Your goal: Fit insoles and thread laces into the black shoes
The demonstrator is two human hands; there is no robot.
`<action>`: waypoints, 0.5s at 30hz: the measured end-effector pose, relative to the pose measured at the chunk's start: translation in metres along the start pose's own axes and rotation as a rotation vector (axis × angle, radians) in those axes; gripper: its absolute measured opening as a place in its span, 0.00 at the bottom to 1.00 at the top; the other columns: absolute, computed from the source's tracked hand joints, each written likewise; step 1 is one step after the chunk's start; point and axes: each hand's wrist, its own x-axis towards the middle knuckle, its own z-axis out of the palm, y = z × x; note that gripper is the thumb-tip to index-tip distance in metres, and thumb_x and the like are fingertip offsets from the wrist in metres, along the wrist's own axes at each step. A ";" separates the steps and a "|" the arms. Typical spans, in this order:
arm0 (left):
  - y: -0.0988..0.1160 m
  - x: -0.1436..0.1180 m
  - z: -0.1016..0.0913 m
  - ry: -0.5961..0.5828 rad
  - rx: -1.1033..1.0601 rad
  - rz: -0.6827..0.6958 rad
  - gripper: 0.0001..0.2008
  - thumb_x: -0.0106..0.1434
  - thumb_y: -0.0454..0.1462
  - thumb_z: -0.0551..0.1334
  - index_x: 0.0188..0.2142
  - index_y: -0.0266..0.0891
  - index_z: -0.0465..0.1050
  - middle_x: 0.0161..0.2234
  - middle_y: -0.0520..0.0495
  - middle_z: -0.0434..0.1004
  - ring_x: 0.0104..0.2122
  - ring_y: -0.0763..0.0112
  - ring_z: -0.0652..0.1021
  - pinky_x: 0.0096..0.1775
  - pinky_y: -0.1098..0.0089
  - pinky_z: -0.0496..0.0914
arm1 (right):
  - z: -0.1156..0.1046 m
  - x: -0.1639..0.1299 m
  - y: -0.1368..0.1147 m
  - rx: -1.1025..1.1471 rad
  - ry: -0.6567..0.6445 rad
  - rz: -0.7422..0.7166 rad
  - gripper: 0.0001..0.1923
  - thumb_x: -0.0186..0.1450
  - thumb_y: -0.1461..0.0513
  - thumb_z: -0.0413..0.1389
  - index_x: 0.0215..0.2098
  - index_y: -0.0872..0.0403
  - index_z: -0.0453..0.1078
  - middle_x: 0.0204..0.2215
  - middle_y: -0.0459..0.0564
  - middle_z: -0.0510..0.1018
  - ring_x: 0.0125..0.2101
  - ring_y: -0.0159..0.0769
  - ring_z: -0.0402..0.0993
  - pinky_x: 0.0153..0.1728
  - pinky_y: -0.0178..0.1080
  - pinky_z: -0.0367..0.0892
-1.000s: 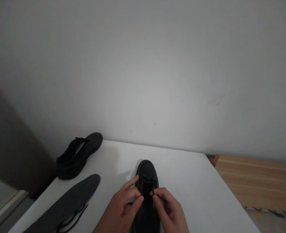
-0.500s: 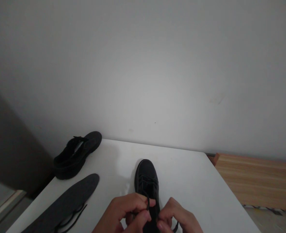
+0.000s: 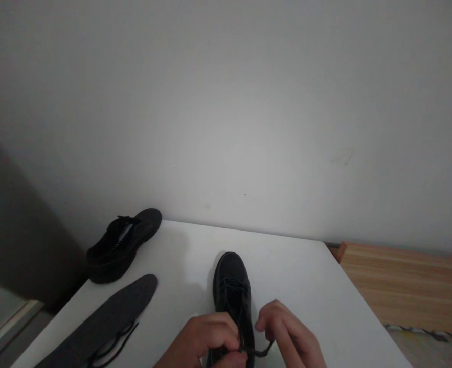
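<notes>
Left hand (image 3: 210, 340) and right hand (image 3: 289, 335), fingers pinched on the lace (image 3: 257, 351), tension it over the black shoe (image 3: 231, 291) at the worktop's (image 3: 306, 286) 6 o'clock edge.

Left of the fingers, a dark insole (image 3: 107, 319) lies beside a loose lace (image 3: 113, 342), a second black shoe (image 3: 122, 244) beyond.

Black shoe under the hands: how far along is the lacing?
Done: laces cross the front eyelets of the near shoe. In hand: left hand and right hand pinch the lace ends. Left: second shoe looks unlaced, insole and loose lace lie beside it.
</notes>
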 end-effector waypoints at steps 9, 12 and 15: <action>-0.004 0.003 0.002 0.023 0.017 0.136 0.10 0.69 0.42 0.61 0.33 0.41 0.76 0.29 0.46 0.80 0.31 0.70 0.81 0.37 0.76 0.74 | 0.019 0.016 0.003 0.031 -0.107 -0.208 0.13 0.68 0.68 0.54 0.47 0.47 0.74 0.35 0.49 0.78 0.34 0.34 0.77 0.35 0.32 0.72; 0.015 0.006 -0.005 0.035 -0.047 0.032 0.06 0.68 0.37 0.62 0.38 0.42 0.79 0.34 0.45 0.82 0.35 0.69 0.81 0.41 0.74 0.74 | 0.020 0.019 0.001 0.052 -0.085 -0.131 0.07 0.70 0.64 0.54 0.38 0.50 0.75 0.33 0.50 0.76 0.34 0.34 0.76 0.34 0.32 0.70; 0.023 0.009 -0.016 0.070 -0.139 -0.032 0.09 0.69 0.38 0.61 0.40 0.42 0.81 0.35 0.44 0.82 0.36 0.68 0.81 0.40 0.73 0.73 | 0.019 0.017 0.006 0.192 0.032 0.003 0.10 0.71 0.57 0.54 0.36 0.51 0.74 0.33 0.50 0.76 0.32 0.34 0.73 0.33 0.34 0.69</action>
